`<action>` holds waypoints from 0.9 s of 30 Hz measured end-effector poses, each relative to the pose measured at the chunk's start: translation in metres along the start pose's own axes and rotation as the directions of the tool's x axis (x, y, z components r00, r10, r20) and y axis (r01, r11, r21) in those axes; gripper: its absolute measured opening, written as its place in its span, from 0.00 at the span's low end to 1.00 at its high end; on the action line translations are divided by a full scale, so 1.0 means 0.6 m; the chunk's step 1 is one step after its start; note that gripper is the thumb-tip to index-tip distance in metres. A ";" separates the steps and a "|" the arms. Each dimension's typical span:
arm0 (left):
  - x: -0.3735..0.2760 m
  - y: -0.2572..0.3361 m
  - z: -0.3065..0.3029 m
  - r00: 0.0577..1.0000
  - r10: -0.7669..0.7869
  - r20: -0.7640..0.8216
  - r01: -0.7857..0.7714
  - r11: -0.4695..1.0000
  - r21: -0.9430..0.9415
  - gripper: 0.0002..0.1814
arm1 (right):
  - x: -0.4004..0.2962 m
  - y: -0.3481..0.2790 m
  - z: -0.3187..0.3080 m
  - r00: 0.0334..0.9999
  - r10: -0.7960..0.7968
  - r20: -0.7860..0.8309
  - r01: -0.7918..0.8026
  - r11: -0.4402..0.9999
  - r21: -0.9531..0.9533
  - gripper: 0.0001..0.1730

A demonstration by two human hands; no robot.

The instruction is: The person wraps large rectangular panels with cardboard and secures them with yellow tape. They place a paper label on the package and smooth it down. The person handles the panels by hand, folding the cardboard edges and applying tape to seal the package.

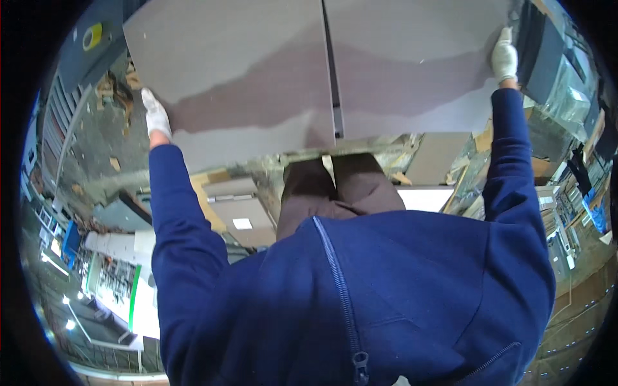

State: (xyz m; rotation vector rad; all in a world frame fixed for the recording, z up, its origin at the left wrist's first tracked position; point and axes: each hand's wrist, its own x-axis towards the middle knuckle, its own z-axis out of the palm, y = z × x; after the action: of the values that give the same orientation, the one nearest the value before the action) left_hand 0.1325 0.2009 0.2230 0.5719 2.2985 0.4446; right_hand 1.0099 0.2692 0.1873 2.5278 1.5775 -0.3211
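Two broad grey-brown flat boards, a left board (231, 72) and a right board (415, 62), lie side by side in front of me. A narrow dark gap (331, 72) runs between them. My left hand (156, 116), in a white glove, grips the outer edge of the left board near its front corner. Farther up, my right hand (504, 57), also gloved in white, is on the outer edge of the right board. The fingers under both edges are hidden. Shadows of my arms fall across both boards.
Smaller grey-brown boards (244, 210) lie below by my legs, one bearing a white label (242, 223). Scraps litter the floor (104, 140) at left. A yellow tape roll (92, 36) sits on a dark surface. Plastic-wrapped goods (572, 103) stand at right.
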 end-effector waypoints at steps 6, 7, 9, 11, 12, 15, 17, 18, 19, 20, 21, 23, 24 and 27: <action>-0.030 0.009 0.006 0.998 0.019 -0.055 -0.019 1.000 0.006 0.56 | -0.047 -0.090 -0.045 0.974 0.214 0.071 -0.224 0.874 0.431 0.57; -0.041 0.013 0.015 0.996 -0.011 -0.092 0.012 1.000 0.017 0.56 | -0.050 -0.088 -0.047 0.972 0.219 0.088 -0.235 0.853 0.467 0.57; -0.022 0.001 0.019 0.992 -0.007 -0.126 0.014 0.998 0.054 0.56 | -0.046 -0.079 -0.044 0.971 0.225 0.076 -0.236 0.876 0.421 0.57; -0.027 0.001 0.023 0.983 0.093 -0.159 -0.080 0.993 0.086 0.60 | -0.045 -0.082 -0.045 0.973 0.226 0.049 -0.227 0.890 0.396 0.57; -0.027 -0.001 0.021 0.983 0.100 -0.152 -0.089 0.993 0.074 0.58 | -0.057 -0.092 -0.051 0.973 0.212 0.087 -0.228 0.848 0.479 0.57; -0.025 0.000 0.016 0.983 0.124 -0.134 -0.121 0.992 0.031 0.53 | -0.049 -0.096 -0.046 0.974 0.218 0.055 -0.217 0.852 0.477 0.56; -0.019 0.007 0.022 0.981 0.149 -0.126 -0.152 0.988 -0.014 0.50 | -0.027 -0.087 -0.044 0.976 0.213 0.042 -0.209 0.876 0.435 0.55; -0.016 0.005 0.022 0.980 0.148 -0.132 -0.152 0.988 -0.021 0.51 | -0.021 -0.082 -0.036 0.977 0.207 0.043 -0.206 0.889 0.410 0.55; -0.015 0.006 0.026 0.981 0.147 -0.131 -0.150 0.989 -0.016 0.52 | -0.020 -0.069 -0.028 0.984 0.177 0.026 -0.170 0.877 0.450 0.53; -0.013 0.011 0.026 0.981 0.144 -0.131 -0.145 0.989 -0.002 0.54 | -0.015 -0.060 -0.019 0.990 0.143 0.001 -0.125 0.860 0.495 0.52; -0.013 0.013 0.028 0.982 0.134 -0.136 -0.134 0.991 0.011 0.55 | -0.008 -0.057 -0.012 0.994 0.106 -0.030 -0.073 0.838 0.541 0.51; -0.007 0.021 0.033 0.984 0.116 -0.133 -0.111 0.993 0.043 0.58 | -0.008 -0.048 -0.004 0.987 0.153 -0.041 -0.115 0.871 0.477 0.52; -0.004 0.020 0.032 0.987 0.097 -0.129 -0.090 0.994 0.058 0.59 | -0.004 -0.044 0.000 0.988 0.155 -0.019 -0.129 0.874 0.468 0.52; -0.005 0.036 0.025 0.992 0.028 -0.120 -0.014 0.994 0.110 0.64 | -0.028 -0.066 -0.007 0.977 0.211 -0.015 -0.185 0.888 0.421 0.53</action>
State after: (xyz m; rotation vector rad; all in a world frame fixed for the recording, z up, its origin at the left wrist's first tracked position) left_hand 0.1510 0.2199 0.2244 0.6386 2.4472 0.3747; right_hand 0.9675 0.2731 0.1955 3.0174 1.3684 -0.6222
